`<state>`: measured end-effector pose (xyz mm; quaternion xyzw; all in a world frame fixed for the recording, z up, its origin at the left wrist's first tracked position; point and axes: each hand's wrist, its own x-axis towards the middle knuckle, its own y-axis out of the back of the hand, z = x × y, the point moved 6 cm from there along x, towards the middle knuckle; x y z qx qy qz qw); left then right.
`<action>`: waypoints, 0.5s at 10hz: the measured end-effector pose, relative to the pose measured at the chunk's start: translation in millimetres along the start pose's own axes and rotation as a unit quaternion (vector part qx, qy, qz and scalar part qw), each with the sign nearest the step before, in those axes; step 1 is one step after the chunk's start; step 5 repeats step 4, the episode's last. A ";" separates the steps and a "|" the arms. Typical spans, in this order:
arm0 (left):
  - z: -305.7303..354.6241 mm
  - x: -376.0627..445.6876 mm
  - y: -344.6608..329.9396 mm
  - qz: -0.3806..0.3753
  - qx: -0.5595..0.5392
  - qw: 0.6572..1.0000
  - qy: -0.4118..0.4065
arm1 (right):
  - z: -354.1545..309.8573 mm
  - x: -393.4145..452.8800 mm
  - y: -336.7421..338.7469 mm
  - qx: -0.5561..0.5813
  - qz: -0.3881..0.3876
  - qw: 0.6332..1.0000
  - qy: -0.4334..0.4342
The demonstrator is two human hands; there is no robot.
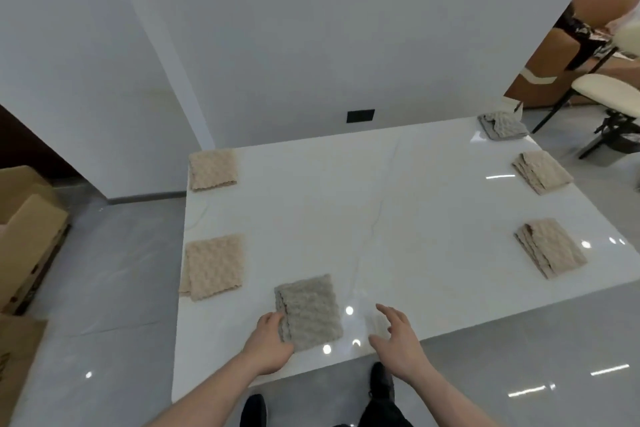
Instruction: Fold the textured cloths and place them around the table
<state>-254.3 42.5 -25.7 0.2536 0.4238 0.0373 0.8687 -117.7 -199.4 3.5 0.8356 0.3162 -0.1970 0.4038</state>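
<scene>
From the head camera, the grey cloth [308,311] lies folded at the lower middle of the frame, on the near edge of the white table [381,204]. The left hand [268,340] touches its left, layered edge with the fingers curled against the stacked folds — whether they pinch the layers or only press on them I cannot tell. The right hand [396,340] hovers just right of the cloth, fingers spread and relaxed, holding nothing. The cloth looks soft, light and thick with a bumpy weave; folded, it should keep its shape but the layers could slide apart if lifted by one corner, so the stacked edge at the left or both sides together seems the best place to take hold. Five more folded cloths sit round the table: a beige one [213,169] at upper left, another beige one [214,265] at mid left, a grey one [502,125] at the far right corner, and two beige ones at right, upper [542,172] and lower [550,249] — so the task looks nearly done. The tabletop is glossy, marble-like and shows lamp reflections; cloth will probably slide on it easily. Around it are white walls, a grey shiny floor, cardboard boxes [24,236] at the left edge and a chair [602,94] at upper right.
</scene>
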 end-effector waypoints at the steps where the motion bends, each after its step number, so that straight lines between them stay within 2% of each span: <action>1: 11.7 5.0 -18.0 0.032 -0.052 0.997 0.041 | 17.4 17.0 26.8 -0.018 -0.038 0.999 0.026; 3: 33.0 12.5 -46.8 0.113 -0.122 0.981 0.095 | 50.4 39.3 92.4 -0.068 -0.085 0.992 0.062; 4: 51.8 9.3 -44.3 0.201 -0.074 0.970 0.110 | 47.2 46.4 121.1 -0.054 -0.075 0.992 0.084; 5: 51.8 9.3 -44.3 0.201 -0.074 0.970 0.110 | 47.2 46.4 121.1 -0.054 -0.075 0.992 0.084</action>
